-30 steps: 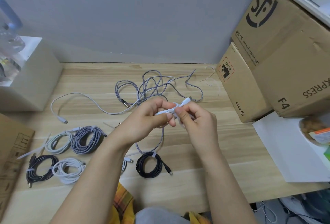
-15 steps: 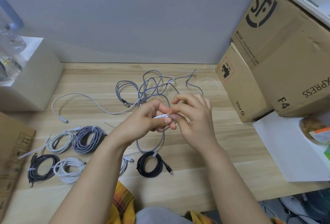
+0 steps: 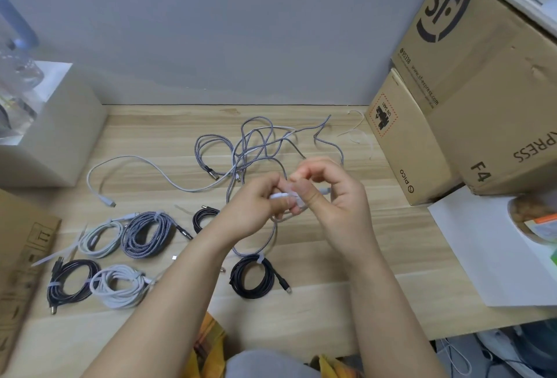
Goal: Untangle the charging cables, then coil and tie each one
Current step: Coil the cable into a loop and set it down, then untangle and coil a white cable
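Wooden tabletop (image 3: 331, 302) already carries your six tied coils (image 3: 149, 234); both hands, left hand (image 3: 259, 206) and right hand (image 3: 334, 197), pinch a white cable (image 3: 280, 196) mid-coil, while the grey tangle (image 3: 256, 148) behind remains unsorted

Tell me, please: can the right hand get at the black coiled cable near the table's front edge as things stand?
Probably not yet: the right hand and left hand both hold a white cable. The path to the black coiled cable looks free.
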